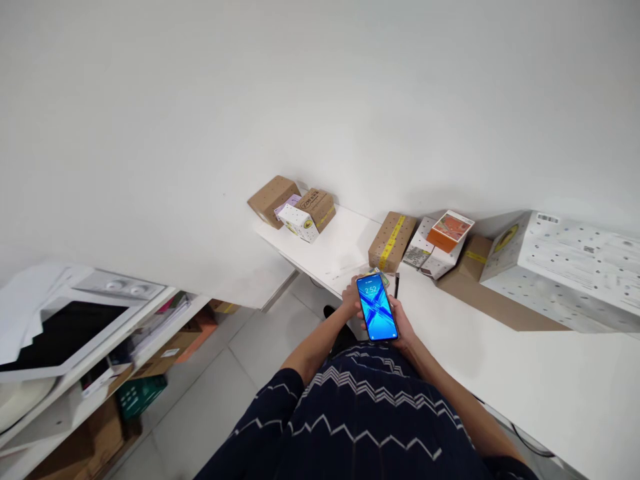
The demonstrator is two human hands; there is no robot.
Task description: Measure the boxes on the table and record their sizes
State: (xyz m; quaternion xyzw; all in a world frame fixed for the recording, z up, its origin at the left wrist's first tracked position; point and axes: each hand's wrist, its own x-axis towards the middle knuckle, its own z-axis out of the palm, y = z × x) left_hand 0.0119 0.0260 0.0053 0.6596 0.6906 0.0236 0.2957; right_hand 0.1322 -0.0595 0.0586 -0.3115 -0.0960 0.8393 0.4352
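My right hand (pixel 403 323) is wrapped round a smartphone (pixel 377 308), which is tilted up towards me. Its lit screen is blue and reads 2:52. The thumb lies along the right edge, and fingertips show at the left edge. Just left of the phone is my left hand (pixel 349 293), near the table's front edge. Its fingers are mostly hidden behind the phone, so I cannot see what they touch. Past the phone's top lies a small greenish item (pixel 384 277), partly covered. A thin dark strip (pixel 397 285) sits beside it.
On the white table (pixel 475 340) stand a brown box with yellow tape (pixel 393 241), an orange-topped box (pixel 451 230) on white boxes, and a large dotted carton (pixel 575 267). More small boxes (pixel 299 220) stand at the far end. A microwave (pixel 75 320) is on shelving at left.
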